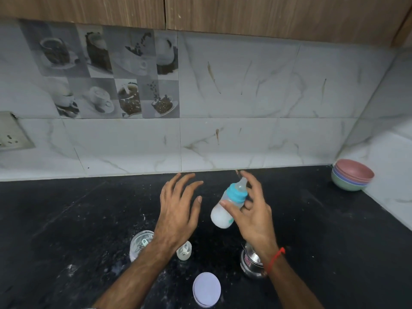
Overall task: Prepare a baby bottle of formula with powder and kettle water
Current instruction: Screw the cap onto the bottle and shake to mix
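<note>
A small baby bottle [223, 214] with a blue collar and a clear teat is tilted in the air above the black counter [78, 219], with white milky liquid in its lower half. My right hand [256, 217] holds it, thumb across the front and fingers behind the collar. My left hand [178, 208] hovers just left of the bottle with fingers spread, holding nothing. A clear powder jar [140, 243] with a scoop inside stands under my left forearm. A small steel kettle [250, 263] sits beneath my right wrist, partly hidden.
A clear bottle cap [184, 251] stands beside the jar, and a pale lilac lid [207, 289] lies near the front edge. White powder is scattered on the counter. Stacked coloured bowls [352, 176] sit in the right corner. A wall socket [13, 132] is at far left.
</note>
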{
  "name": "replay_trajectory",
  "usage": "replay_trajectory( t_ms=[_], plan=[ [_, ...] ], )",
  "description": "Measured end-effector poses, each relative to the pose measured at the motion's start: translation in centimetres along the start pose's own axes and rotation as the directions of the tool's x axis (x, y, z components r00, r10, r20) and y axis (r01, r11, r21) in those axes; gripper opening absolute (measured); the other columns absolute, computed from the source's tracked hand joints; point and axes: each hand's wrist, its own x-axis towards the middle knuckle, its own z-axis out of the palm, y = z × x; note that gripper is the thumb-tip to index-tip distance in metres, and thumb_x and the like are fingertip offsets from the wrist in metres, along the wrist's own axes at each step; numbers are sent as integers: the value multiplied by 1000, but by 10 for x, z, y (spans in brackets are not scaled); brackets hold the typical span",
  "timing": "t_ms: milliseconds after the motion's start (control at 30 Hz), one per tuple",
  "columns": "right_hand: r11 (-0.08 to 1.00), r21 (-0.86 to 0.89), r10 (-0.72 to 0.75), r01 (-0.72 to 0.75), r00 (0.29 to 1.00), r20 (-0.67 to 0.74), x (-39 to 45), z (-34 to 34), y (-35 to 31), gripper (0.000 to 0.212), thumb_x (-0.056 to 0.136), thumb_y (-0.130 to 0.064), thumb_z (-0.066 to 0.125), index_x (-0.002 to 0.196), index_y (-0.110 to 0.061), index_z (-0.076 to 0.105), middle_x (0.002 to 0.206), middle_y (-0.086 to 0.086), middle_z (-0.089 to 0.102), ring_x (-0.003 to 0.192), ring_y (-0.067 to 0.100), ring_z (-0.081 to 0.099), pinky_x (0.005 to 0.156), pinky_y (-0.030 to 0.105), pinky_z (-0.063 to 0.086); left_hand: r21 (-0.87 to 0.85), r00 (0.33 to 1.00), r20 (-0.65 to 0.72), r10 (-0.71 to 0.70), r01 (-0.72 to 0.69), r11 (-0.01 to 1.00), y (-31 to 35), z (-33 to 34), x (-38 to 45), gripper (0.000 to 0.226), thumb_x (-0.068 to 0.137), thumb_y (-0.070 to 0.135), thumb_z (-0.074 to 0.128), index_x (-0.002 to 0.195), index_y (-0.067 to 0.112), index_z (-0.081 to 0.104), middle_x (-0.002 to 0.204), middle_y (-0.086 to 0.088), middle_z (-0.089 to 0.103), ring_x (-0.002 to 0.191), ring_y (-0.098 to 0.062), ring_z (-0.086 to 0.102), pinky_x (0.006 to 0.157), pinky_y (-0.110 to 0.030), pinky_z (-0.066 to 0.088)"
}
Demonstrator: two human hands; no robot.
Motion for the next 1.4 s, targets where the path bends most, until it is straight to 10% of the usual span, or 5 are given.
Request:
replay_trajectory(
  t_ms=[167,533,667,867,1400],
  plan=[
    [958,285,33,-16,998,-53,13,-5,-15,82,83,-7,83,146,-37,42,124,11,67,105,21,75,92,37,61,-360,958,253,-139,226,905,14,1,-6,43,108,51,32,131,34,64,125,18,70,122,-3,62,112,-49,43],
    [963,271,-82,15,967,241,14,-8,-33,90,77,-15,84,142,-54,35,110,12,68,96,25,74,85,39,62,-357,341,934,-108,889,-288,64,-21,20,62,103,56,31,90,6,65,49,-2,43,38,-13,44,65,-46,64],
    [965,229,-182,132,960,214,17,-15,-49,90,78,-9,86,142,-50,37,108,10,70,97,28,73,90,53,61,-356,339,931,-133,924,-140,56,-19,26,95,93,83,13,102,9,72,71,-12,70,56,-27,68,62,-44,64],
    [830,64,-511,554,802,-308,13,-21,-75,90,78,1,82,144,-30,28,147,-6,42,117,12,60,99,28,55,-314,882,292,-369,453,835,29,-14,21,68,98,78,20,134,36,61,132,14,67,122,-10,61,105,-44,49],
    [931,18,-346,364,900,-264,4,-14,-62,94,81,-10,86,146,-50,31,131,-21,61,112,7,70,96,34,60,-7,996,72,-50,50,999,4,-7,15,39,104,36,47,138,21,58,148,0,50,140,-22,44,118,-46,37]
  ],
)
